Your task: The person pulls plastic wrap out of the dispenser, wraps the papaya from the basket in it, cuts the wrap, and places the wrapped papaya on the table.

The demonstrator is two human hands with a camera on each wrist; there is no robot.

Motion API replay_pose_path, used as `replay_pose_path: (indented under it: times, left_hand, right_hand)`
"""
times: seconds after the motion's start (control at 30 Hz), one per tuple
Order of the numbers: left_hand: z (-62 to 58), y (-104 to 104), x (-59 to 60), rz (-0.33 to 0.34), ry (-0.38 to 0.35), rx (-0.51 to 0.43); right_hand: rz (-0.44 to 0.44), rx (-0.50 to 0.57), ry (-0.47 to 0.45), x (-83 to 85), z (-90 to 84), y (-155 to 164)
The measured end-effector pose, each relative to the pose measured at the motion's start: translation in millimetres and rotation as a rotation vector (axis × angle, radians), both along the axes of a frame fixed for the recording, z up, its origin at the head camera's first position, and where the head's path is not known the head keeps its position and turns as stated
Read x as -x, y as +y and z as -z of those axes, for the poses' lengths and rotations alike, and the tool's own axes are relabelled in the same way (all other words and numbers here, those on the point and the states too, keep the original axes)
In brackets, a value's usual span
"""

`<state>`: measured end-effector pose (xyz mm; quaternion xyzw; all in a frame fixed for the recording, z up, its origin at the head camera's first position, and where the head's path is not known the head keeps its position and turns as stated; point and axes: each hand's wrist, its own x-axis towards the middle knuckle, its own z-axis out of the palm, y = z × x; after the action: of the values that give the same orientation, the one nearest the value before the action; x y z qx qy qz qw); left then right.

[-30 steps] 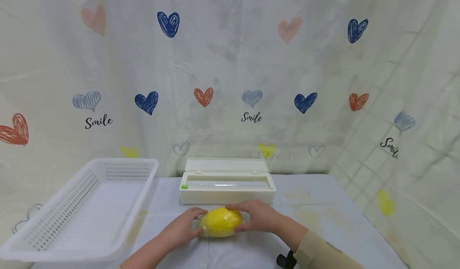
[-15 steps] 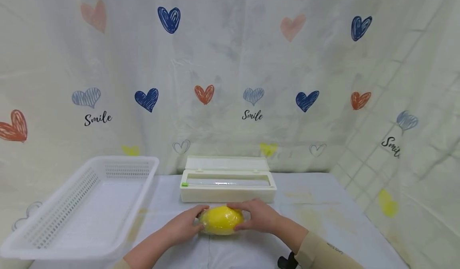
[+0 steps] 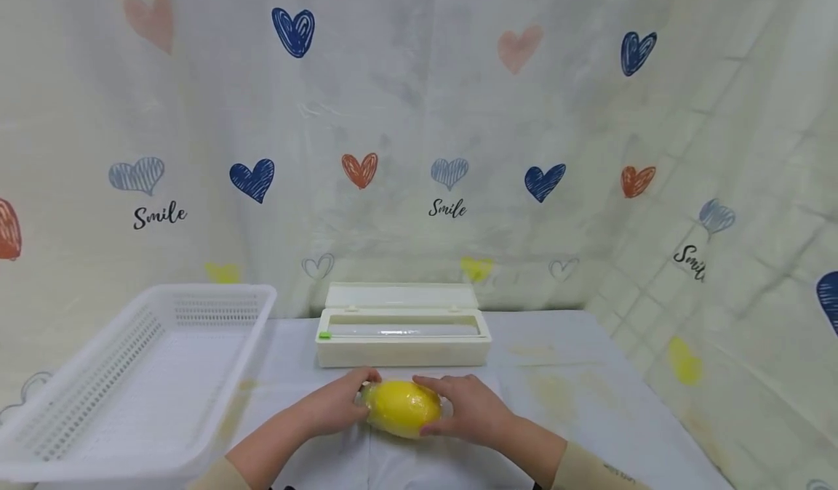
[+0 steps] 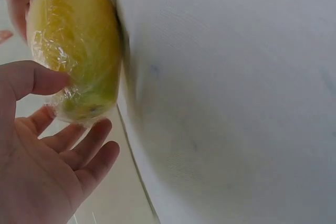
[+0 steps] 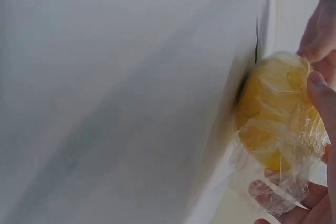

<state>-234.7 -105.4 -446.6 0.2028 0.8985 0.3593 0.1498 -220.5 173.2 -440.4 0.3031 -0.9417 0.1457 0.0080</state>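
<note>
Your two hands meet on one yellow fruit (image 3: 401,408) wrapped in clear film, which lies on the white cloth-covered table (image 3: 576,395) just in front of you. Your left hand (image 3: 334,405) cups its left end, thumb and fingers curved around the wrap. Your right hand (image 3: 466,408) cups the right end, fingertips pressing the film. One long white dispenser box (image 3: 402,326), lid raised, sits just behind the fruit. One white slotted basket (image 3: 124,381) stands to the left, apart from the fruit. Behind the table hangs one pale backdrop (image 3: 419,126) printed with hearts and the word "Smile".
</note>
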Motion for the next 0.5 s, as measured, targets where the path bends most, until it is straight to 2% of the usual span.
replay_pose_path:
  times: [0.1, 0.23, 0.33, 0.43, 0.5]
  left_hand:
    - [0.6, 0, -0.6, 0.002, 0.010, 0.000]
    - [4.3, -3, -2.8, -0.017, 0.098, 0.019]
    - [5.6, -4, -8.2, -0.091, 0.149, 0.044]
    - [5.9, -2, -18.0, -0.186, 0.186, 0.083]
    - [5.1, -1, -25.9, -0.227, 0.200, 0.104]
  right_hand:
    - [0.020, -0.019, -0.003, -3.2, 1.3, -2]
    - [0.022, -0.016, -0.016, -4.7, -1.7, -3]
    - [0.010, -0.003, -0.039, -4.0, -5.3, -1]
    - [-0.003, -0.006, -0.066, -2.2, -8.6, 0]
    - [-0.008, -0.031, -0.089, -0.5, -12.1, 0]
